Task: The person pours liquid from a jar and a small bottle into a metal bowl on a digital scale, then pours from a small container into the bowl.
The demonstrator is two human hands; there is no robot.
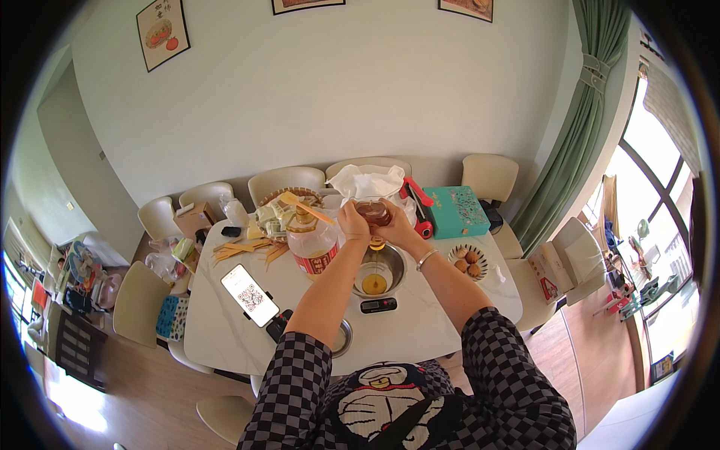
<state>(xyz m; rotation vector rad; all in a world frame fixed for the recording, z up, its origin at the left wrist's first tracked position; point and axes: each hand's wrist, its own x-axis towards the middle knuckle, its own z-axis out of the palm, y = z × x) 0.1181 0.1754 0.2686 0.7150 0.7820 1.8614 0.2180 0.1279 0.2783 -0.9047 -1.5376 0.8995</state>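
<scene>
Both my hands grip a jar of dark amber liquid point(373, 212), my left hand point(354, 220) on its left side and my right hand point(397, 224) on its right. A thin amber stream runs down from it into a metal bowl point(397, 270), where a yellow-amber pool point(373, 284) lies on the bottom. The bowl appears to rest on a kitchen scale point(378, 305) with a dark display. Left of my hands, an orange-handled spatula point(306, 208) lies across the top of a large plastic oil jug point(313, 247).
A lit phone point(250, 295) on a stand and wooden sticks point(242, 247) lie left. A woven basket point(281, 197) holds packets. At right are a teal box point(455, 212) and a plate of round brown pieces point(468, 262). A metal dish point(343, 338) sits near the front edge.
</scene>
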